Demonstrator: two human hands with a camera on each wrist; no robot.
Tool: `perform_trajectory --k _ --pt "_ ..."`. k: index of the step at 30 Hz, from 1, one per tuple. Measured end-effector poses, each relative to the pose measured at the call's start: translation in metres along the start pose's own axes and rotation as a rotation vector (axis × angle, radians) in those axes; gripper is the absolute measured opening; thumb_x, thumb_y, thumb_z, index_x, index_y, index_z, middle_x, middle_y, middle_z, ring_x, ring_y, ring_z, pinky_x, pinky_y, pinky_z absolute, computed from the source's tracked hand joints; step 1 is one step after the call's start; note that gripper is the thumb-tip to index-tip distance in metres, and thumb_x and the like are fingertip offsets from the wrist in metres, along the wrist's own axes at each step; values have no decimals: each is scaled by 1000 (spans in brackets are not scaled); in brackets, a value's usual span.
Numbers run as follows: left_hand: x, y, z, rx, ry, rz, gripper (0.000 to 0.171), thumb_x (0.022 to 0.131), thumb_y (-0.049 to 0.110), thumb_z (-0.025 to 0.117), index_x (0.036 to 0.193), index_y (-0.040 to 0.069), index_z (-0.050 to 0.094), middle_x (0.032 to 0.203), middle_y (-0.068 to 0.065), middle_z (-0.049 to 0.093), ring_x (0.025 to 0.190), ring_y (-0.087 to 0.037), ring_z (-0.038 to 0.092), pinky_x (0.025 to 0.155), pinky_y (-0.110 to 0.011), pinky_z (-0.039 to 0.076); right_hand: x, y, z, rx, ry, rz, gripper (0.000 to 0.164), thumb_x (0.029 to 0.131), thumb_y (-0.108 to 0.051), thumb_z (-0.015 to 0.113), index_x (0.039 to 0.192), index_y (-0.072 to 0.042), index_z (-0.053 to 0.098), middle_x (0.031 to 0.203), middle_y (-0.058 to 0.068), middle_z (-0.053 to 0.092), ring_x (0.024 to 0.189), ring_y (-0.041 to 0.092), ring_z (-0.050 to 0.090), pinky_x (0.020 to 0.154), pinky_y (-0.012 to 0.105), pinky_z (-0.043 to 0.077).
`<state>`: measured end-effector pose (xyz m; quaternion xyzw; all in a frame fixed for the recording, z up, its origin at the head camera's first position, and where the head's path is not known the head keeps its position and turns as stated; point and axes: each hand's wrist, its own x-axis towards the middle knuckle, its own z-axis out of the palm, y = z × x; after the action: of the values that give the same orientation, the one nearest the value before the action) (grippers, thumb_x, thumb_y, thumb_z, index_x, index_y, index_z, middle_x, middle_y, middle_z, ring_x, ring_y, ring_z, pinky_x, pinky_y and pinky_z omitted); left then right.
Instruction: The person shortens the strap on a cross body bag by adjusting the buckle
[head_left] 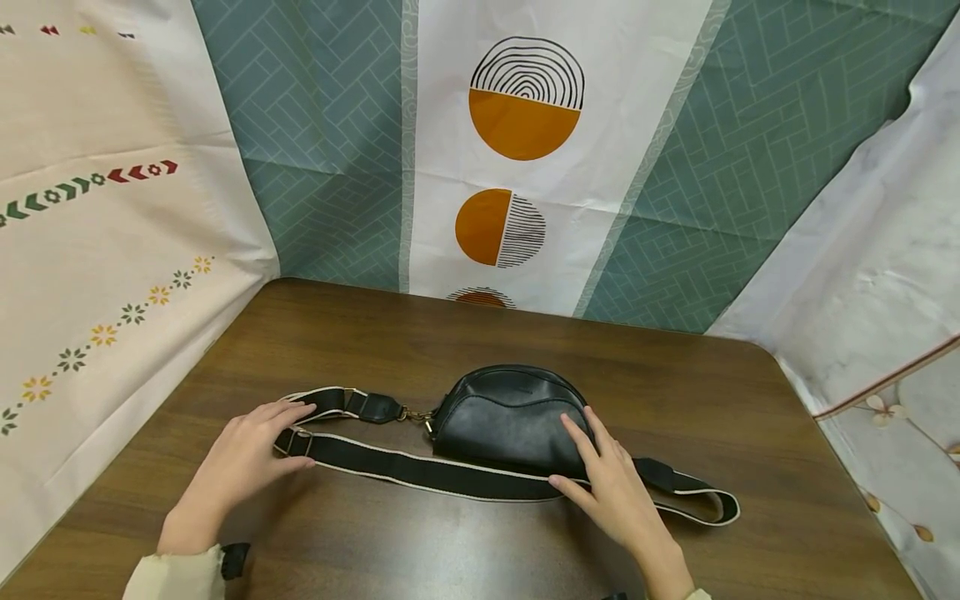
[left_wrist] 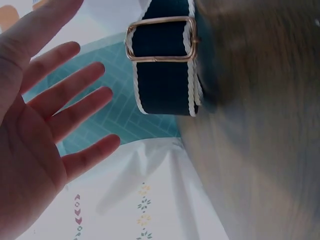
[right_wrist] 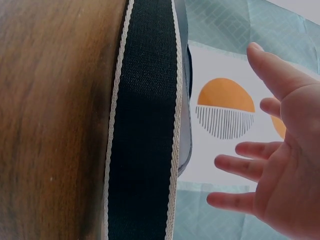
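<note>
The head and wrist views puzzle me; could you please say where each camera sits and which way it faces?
Head: on the head, facing forward and down at the black bag; left hand and right hand show.
Left wrist: on that wrist, facing a buckle; left hand shows.
Right wrist: on that wrist, facing the strap; right hand shows.
Shared by both wrist views: strap and tabletop.

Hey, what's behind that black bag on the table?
Behind the bag, the wooden table runs back to a patterned cloth. The bag hides the spot directly behind it; the cloth covers anything beyond.
</note>
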<state>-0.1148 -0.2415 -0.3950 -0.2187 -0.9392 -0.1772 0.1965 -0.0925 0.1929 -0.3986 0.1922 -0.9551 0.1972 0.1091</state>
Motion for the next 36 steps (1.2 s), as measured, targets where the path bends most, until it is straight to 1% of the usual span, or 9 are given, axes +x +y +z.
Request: perform_trajectory --k 3,7,10,14,19,23,29,34,36 --pt "0 -4 0 -5 -28 7 62 51 21 84 106 2 63 105 -18 60 97 -38 54 73 -53 41 0 0 0 2 1 -2 72 79 -38 65 139 -14 33 141 21 23 116 42 39 89 58 29" --pt "-2 -9 0 -3 -87 -3 51 54 15 82 100 1 65 103 -17 60 96 -37 55 76 -50 42 -1 1 1 0 0 -5 72 79 -38 65 139 -14 33 141 22 23 117 40 39 89 58 30" --pt "-3 -12 0 7 -127 -5 44 56 12 80 97 2 67 102 -17 61 95 -36 56 76 -49 43 -1 2 1 -1 -11 -2 72 79 -39 65 139 -15 33 141 22 24 116 42 39 88 58 31" --pt "-3 -14 -1 21 -191 -11 43 58 12 79 98 2 67 104 -17 61 98 -38 54 77 -50 41 -1 2 2 8 -22 2 72 78 -38 66 139 -16 33 141 22 23 116 44 38 87 58 32" --pt "-2 -16 -2 57 -269 -10 42 60 12 78 100 2 67 107 -14 61 102 -37 52 78 -51 40 -1 3 2 17 -25 -2 72 78 -37 67 139 -16 33 141 22 23 118 43 36 87 58 32" --pt "0 -17 -1 76 -291 14 44 59 12 78 101 2 67 107 -13 61 104 -37 52 77 -50 41 -1 3 3 22 -26 -6 72 78 -35 67 139 -15 33 141 22 23 118 43 36 86 58 33" --pt "4 -22 3 73 -316 36 51 54 13 80 102 2 67 106 -14 61 104 -37 51 75 -50 42 -1 3 3 24 -30 -15 73 78 -33 68 139 -15 33 141 22 23 117 43 37 85 58 33" --pt "8 -27 6 76 -321 57 52 51 11 81 100 1 66 103 -15 61 100 -38 52 70 -49 44 -1 3 3 27 -43 -11 73 78 -33 68 139 -14 32 141 22 23 115 44 39 85 58 33" --pt "9 -28 8 78 -325 50 53 50 10 81 100 1 66 101 -14 61 99 -36 53 68 -50 43 -1 4 3 27 -46 -8 73 78 -32 68 139 -14 33 141 22 24 114 44 40 86 58 33"
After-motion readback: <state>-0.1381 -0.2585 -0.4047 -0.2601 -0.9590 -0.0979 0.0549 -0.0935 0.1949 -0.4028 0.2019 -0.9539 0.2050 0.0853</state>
